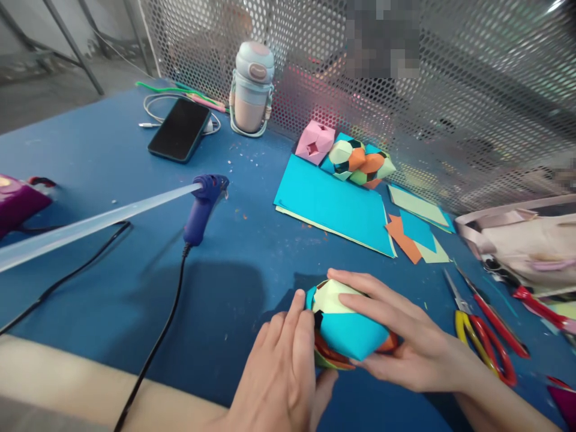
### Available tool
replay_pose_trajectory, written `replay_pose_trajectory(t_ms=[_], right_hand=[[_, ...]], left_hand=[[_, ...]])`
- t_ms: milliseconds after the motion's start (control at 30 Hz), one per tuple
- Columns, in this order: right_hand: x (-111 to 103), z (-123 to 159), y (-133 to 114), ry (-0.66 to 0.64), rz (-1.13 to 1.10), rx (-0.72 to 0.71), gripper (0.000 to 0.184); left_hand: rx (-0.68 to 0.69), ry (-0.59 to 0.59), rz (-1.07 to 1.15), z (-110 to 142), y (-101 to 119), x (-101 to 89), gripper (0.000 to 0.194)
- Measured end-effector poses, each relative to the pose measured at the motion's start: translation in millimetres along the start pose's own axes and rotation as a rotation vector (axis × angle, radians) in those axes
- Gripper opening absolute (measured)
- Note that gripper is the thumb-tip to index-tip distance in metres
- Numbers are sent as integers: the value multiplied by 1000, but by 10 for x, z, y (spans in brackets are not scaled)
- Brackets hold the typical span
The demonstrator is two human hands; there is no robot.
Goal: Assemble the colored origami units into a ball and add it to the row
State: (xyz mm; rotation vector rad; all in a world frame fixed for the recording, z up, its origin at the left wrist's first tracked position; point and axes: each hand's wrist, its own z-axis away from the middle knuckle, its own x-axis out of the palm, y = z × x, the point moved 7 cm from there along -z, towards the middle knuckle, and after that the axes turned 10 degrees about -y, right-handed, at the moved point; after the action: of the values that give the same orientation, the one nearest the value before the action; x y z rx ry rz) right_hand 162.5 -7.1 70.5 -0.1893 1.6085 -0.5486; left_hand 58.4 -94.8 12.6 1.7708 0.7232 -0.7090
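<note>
Head view: a modular origami paper ball (pixel 355 333) in blue, pale yellow and orange sits at the near centre of the blue table (pixel 243 240), held between two bare hands. The left hand (pixel 281 366) lies along its left side, fingers close together; its thumb is low on the near side. The right hand (pixel 418 342) pinches it from the right, fingers slightly parted over the top and thumb beneath the near edge.

It should be very light, dry rather than slippery, stiff along the folds but hollow and easily crushed. The best hold is probably a broad, gentle one across opposite folded faces, keeping off the open gaps and loose flaps on its left.

No brand or writing can be read: the tumbler (pixel 252 90), far left of centre, has an oval button whose marking, if any, is too small; the smartphone (pixel 180 130) screen is dark; and the purple glue gun (pixel 198 216) shows no legible label.
</note>
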Motion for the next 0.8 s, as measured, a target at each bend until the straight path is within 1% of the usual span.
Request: replay_pose_trajectory(t_ms=[200,333,500,633,800], right_hand=[[-1,-51,-31,-15,21,3,60],[-29,-113,13,-30,-55,14,57],[-70,-165,97,-52,-196,-21,53],[-100,-195,134,-86,-253,-54,52],[-132,-236,143,-138,-266,-72,50]], left_hand=[[-3,34,2,-41,16,-78,44],[-17,59,6,-32,25,-106,43],[-55,45,9,-9,-5,-78,55],[-84,23,45,0,-31,-60,65],[-68,29,80,1,-57,-66,65]])
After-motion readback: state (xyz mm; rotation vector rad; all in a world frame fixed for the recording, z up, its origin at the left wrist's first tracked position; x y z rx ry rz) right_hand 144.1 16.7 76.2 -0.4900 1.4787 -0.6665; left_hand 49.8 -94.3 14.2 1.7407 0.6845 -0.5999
